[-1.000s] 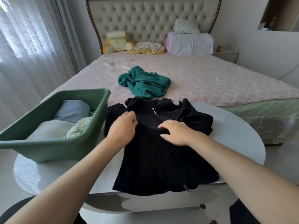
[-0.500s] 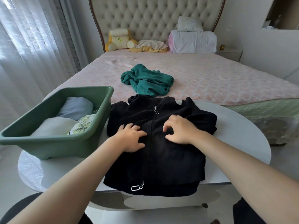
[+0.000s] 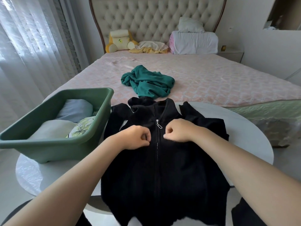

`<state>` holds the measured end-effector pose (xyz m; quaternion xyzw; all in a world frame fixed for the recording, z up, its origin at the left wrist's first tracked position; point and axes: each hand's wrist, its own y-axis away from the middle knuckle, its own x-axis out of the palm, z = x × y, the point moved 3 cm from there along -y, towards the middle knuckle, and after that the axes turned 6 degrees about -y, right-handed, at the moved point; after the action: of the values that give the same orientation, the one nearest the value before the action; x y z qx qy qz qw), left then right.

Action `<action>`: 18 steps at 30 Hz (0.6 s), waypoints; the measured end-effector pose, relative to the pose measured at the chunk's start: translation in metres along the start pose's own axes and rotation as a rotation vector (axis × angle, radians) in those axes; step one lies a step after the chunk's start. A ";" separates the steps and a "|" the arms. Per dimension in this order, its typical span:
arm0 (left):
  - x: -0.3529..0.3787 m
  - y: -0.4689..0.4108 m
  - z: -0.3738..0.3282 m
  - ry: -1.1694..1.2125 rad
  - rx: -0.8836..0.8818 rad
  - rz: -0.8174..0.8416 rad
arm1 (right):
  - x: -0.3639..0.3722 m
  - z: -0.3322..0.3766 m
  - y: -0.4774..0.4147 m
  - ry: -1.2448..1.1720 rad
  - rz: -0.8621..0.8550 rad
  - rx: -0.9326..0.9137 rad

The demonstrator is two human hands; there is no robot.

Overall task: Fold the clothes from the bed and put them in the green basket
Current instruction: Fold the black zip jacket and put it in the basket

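Black jacket [image 3: 164,168]: now spread longer over the tabletop [image 3: 244,128], hem past its near edge. Left hand [image 3: 136,137] and right hand [image 3: 177,130], earlier flat, now pinch its fabric either side of the zip.

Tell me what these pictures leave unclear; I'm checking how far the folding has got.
Head view only:
- black jacket: hem cut off by the bottom edge.
- left hand and right hand: fingertips curled under; grip on fabric unclear.
- green basket: near wall hides how its clothes are folded.
- teal garment: bunched, type unclear.
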<state>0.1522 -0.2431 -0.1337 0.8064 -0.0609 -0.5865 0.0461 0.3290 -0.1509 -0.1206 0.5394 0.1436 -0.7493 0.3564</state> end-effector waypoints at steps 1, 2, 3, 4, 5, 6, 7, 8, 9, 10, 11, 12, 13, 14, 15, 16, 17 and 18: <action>-0.002 -0.006 0.002 -0.019 0.020 -0.122 | -0.001 -0.002 -0.005 0.027 -0.108 -0.028; -0.002 -0.010 0.005 -0.068 0.038 -0.194 | 0.002 -0.005 -0.010 0.055 -0.144 -0.052; 0.001 -0.014 0.009 -0.129 0.034 -0.188 | 0.006 -0.009 -0.014 0.100 -0.117 -0.057; 0.006 -0.016 0.014 -0.175 -0.012 -0.100 | 0.013 -0.013 -0.017 0.135 -0.057 -0.030; 0.013 -0.015 0.020 -0.192 -0.096 0.034 | 0.017 -0.019 -0.017 0.131 0.009 0.032; 0.018 -0.015 0.026 -0.202 -0.204 0.169 | 0.020 -0.026 -0.016 0.094 0.075 0.115; 0.020 -0.013 0.032 -0.205 -0.313 0.283 | 0.021 -0.035 -0.015 0.065 0.135 0.199; 0.020 -0.012 0.036 -0.190 -0.411 0.364 | 0.021 -0.043 -0.013 0.076 0.187 0.267; 0.018 -0.011 0.037 -0.157 -0.478 0.411 | 0.020 -0.050 -0.011 0.115 0.231 0.311; 0.017 -0.011 0.037 -0.120 -0.517 0.432 | 0.018 -0.054 -0.009 0.134 0.244 0.321; 0.016 -0.013 0.037 -0.104 -0.538 0.438 | 0.013 -0.056 -0.008 0.090 0.210 0.302; 0.014 -0.016 0.036 -0.123 -0.556 0.420 | 0.008 -0.058 -0.008 -0.013 0.130 0.268; 0.011 -0.021 0.035 -0.178 -0.564 0.374 | 0.002 -0.060 -0.010 -0.140 0.020 0.219; 0.008 -0.026 0.031 -0.248 -0.565 0.305 | -0.003 -0.064 -0.011 -0.249 -0.086 0.181; 0.003 -0.030 0.024 -0.318 -0.546 0.210 | -0.009 -0.068 -0.011 -0.304 -0.174 0.148; -0.002 -0.036 0.014 -0.377 -0.500 0.083 | -0.015 -0.074 -0.010 -0.306 -0.247 0.133; -0.005 -0.043 0.003 -0.395 -0.420 -0.054 | -0.019 -0.082 -0.009 -0.286 -0.302 0.138; -0.007 -0.052 -0.010 -0.360 -0.318 -0.179 | -0.022 -0.092 -0.008 -0.259 -0.332 0.158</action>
<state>0.1616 -0.1902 -0.1315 0.6737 0.0964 -0.7245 0.1089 0.3920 -0.0822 -0.1368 0.4340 0.1244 -0.8696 0.2002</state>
